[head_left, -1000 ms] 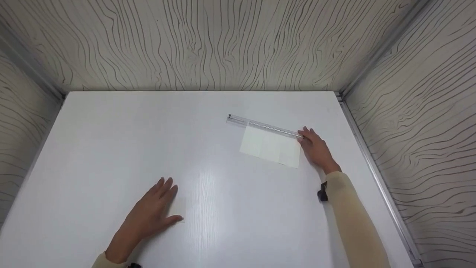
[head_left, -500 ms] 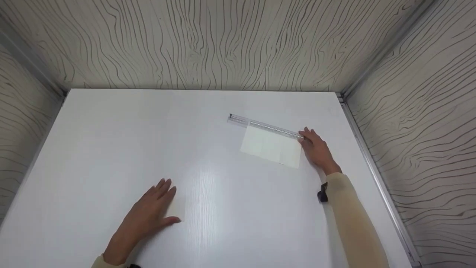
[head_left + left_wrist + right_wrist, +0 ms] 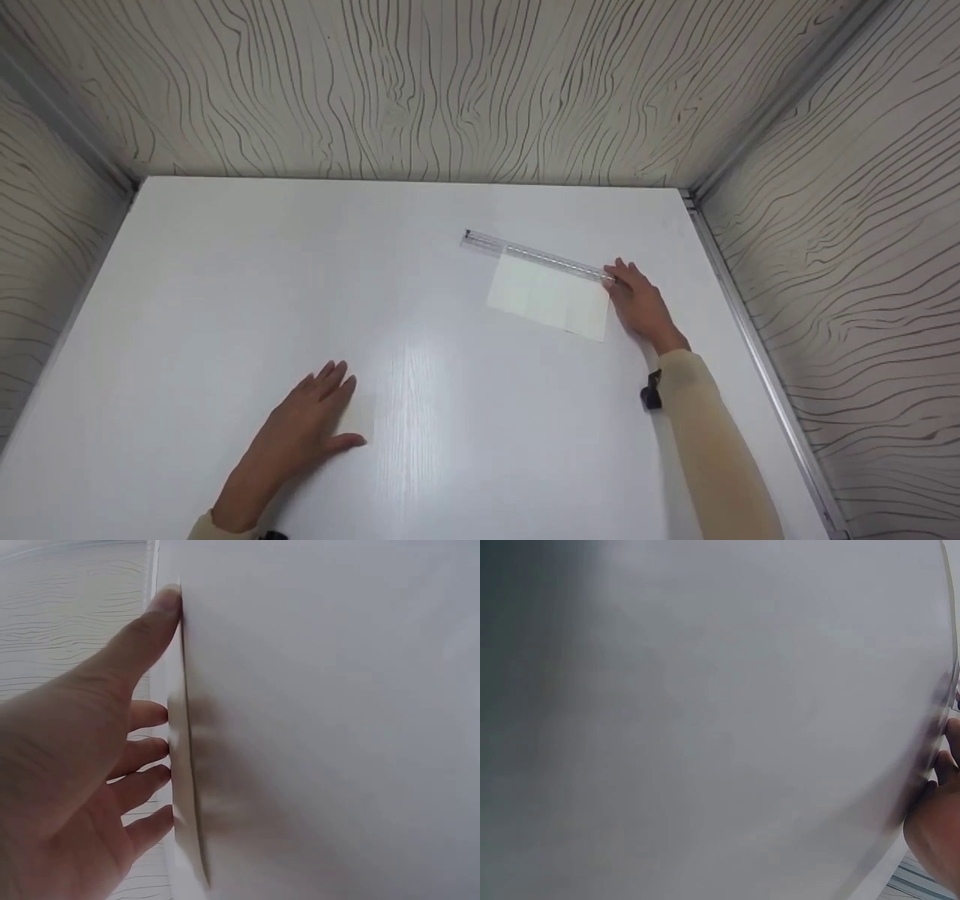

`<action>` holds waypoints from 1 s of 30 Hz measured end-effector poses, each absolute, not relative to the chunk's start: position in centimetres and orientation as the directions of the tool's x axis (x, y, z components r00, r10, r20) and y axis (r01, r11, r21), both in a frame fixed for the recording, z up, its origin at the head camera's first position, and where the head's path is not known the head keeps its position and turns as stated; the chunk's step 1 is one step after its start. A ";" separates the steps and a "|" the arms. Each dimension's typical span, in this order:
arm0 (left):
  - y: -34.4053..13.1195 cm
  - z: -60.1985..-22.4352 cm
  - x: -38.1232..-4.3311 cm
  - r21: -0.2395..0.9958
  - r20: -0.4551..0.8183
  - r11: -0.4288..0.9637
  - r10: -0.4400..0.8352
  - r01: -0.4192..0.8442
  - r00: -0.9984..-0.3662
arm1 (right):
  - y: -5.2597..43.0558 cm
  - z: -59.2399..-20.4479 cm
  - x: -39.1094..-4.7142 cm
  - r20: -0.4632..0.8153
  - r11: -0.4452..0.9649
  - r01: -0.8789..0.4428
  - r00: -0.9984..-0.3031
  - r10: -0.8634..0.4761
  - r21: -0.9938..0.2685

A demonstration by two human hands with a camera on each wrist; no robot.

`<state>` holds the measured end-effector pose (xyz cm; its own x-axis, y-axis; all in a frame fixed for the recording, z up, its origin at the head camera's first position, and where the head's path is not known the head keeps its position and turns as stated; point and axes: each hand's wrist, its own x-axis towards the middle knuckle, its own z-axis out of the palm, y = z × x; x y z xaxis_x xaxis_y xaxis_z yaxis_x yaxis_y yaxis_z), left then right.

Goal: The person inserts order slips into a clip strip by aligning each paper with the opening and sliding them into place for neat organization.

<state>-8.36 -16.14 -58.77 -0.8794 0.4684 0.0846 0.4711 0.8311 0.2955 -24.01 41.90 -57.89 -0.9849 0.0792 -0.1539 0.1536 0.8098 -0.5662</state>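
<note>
A clear plastic ruler [image 3: 556, 262] lies slanted along the far edge of a pale sheet of paper [image 3: 546, 301], right of the table's middle. My right hand [image 3: 639, 306] grips the ruler's right end, fingers on the far side and thumb on the near side. In the right wrist view only part of that hand [image 3: 939, 821] shows at the edge. My left hand [image 3: 294, 427] rests on a small pale piece of paper [image 3: 361, 417] near the front, its fingers straight and thumb spread. The left wrist view shows thumb and fingertips touching that thin paper [image 3: 186, 757], partly hidden by the hand.
The white tabletop [image 3: 247, 255] is bounded by a wood-patterned back wall [image 3: 420, 90] and side walls. A metal rail [image 3: 772, 375] runs along the right edge. Dark camera straps are at both wrists.
The head view shifts slightly. Both hands, the ruler and the papers stay about where they were on the table.
</note>
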 end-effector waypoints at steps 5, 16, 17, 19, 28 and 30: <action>-15.9 -58.5 -8.4 0.301 0.078 0.839 0.452 0.453 -0.889 | 41.8 -57.9 -24.0 -0.155 0.813 0.154 -0.985 0.080 -0.562; -15.8 -58.2 -8.7 0.319 0.085 0.843 0.429 0.433 -0.899 | 42.0 -57.8 -24.0 -0.156 0.815 0.147 -0.985 0.070 -0.561; -15.8 -58.2 -8.7 0.326 0.078 0.844 0.424 0.425 -0.902 | 42.0 -57.8 -24.0 -0.157 0.815 0.150 -0.985 0.074 -0.559; -15.8 -58.1 -8.8 0.336 0.063 0.848 0.415 0.410 -0.908 | 41.9 -57.8 -24.0 -0.158 0.815 0.154 -0.984 0.078 -0.558; -15.6 -57.5 -9.5 0.382 0.041 0.848 0.381 0.367 -0.924 | 42.0 -58.0 -24.1 -0.160 0.816 0.159 -0.984 0.082 -0.555; -15.6 -57.4 -9.7 0.395 0.050 0.840 0.384 0.371 -0.922 | 42.0 -58.0 -24.1 -0.158 0.818 0.158 -0.984 0.083 -0.553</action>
<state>-9.75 -15.62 -57.41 -0.9220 0.3839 0.0502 0.3714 0.8402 0.3952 -24.06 42.01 -58.02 -0.9840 0.0827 -0.1579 0.1576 0.8181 -0.5530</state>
